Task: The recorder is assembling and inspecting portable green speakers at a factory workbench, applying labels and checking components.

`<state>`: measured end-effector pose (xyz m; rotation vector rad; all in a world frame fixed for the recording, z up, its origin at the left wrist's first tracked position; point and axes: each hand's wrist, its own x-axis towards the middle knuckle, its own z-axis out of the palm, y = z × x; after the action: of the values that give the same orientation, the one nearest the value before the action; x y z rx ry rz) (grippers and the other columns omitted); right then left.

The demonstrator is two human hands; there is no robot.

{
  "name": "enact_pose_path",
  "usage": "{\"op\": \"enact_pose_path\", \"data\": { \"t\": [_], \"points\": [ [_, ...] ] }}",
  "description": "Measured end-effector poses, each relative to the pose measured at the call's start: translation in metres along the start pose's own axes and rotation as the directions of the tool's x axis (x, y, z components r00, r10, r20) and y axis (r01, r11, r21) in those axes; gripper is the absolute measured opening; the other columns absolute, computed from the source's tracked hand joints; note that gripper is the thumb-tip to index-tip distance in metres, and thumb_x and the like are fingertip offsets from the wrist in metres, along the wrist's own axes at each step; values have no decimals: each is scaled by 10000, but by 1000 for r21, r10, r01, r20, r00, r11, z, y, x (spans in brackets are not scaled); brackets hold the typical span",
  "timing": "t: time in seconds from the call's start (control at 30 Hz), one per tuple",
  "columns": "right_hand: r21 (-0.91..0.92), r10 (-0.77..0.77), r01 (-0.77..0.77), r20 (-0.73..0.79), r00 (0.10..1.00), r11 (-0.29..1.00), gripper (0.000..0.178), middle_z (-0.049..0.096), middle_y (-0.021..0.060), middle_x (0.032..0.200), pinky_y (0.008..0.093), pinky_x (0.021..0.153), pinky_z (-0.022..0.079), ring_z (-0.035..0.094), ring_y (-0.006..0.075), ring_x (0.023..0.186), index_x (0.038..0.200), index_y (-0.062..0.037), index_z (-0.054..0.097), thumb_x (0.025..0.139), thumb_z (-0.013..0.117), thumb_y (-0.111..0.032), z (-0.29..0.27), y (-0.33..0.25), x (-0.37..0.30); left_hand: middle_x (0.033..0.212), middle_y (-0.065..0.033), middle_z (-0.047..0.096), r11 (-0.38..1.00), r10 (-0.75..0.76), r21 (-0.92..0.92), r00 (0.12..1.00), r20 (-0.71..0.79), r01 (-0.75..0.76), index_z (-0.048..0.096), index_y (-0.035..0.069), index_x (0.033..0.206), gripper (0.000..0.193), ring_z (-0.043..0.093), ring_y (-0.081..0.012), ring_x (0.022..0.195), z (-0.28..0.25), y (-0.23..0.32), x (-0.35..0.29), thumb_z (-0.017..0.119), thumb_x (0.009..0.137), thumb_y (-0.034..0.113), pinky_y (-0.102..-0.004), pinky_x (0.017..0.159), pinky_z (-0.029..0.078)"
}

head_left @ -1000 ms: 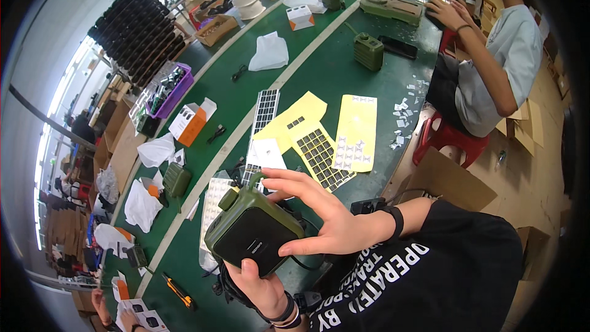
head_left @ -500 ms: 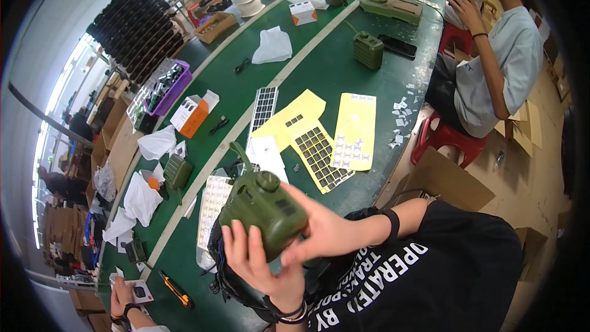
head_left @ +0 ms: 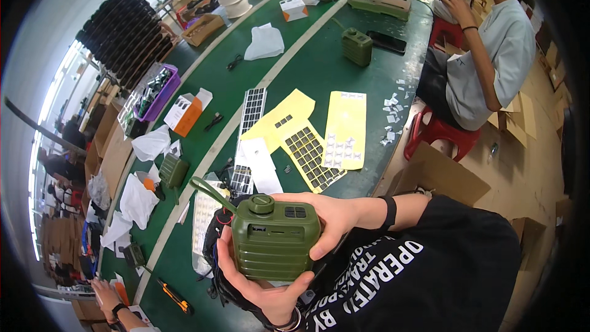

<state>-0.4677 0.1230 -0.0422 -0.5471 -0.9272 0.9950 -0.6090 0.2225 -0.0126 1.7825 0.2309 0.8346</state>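
Close to me is a green jerrycan-shaped portable speaker [head_left: 273, 258], held upright between both hands. It has a round cap on top, a dark button pad beside the cap, a strap loop at the left and a recessed panel with port openings. My left hand [head_left: 267, 298] grips it around the left side and underside. From the right, my right hand [head_left: 338, 214] wraps the upper side, with the thumb on the front corner. Past the speaker lie yellow sheets of dark square stickers [head_left: 307, 147] and a yellow label sheet [head_left: 344, 129].
Another green speaker [head_left: 356, 47] stands by a black phone [head_left: 387, 42] farther along the green table. A third [head_left: 173, 170] lies left, near white wrappers and an orange-white box [head_left: 187, 112]. An orange-black utility knife [head_left: 174, 297] lies lower left. Co-workers sit right and lower left.
The speaker has been turned from a tilt to upright, so its port panel now faces me. My left fingers have shifted off its front to its side and underside.
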Motion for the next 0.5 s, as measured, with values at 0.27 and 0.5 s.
{"op": "enact_pose_path", "data": {
  "t": [0.27, 0.5],
  "points": [
    [-117, 14, -131, -690, 724, 984, 626, 598, 100, 1019, 313, 842, 454, 565, 177, 947, 1194, 33, 482, 639, 742, -95, -64, -29, -10, 1330, -204, 360, 936, 233, 278, 972, -26, -216, 178, 1, 1391, 784, 399, -299, 1207, -29, 6, -8, 647, 830, 284, -370, 967, 356],
    [-725, -589, -424, -688, 424, 542, 687, 594, 128, 1021, 295, 815, 466, 574, 196, 916, 1164, 36, 517, 532, 733, -124, -257, -101, -67, 1317, -190, 397, 959, 189, 245, 966, -175, -143, 220, -16, 1369, 657, 452, -302, 1156, -44, 0, -17, 557, 891, 282, -370, 954, 377]
  ]
}}
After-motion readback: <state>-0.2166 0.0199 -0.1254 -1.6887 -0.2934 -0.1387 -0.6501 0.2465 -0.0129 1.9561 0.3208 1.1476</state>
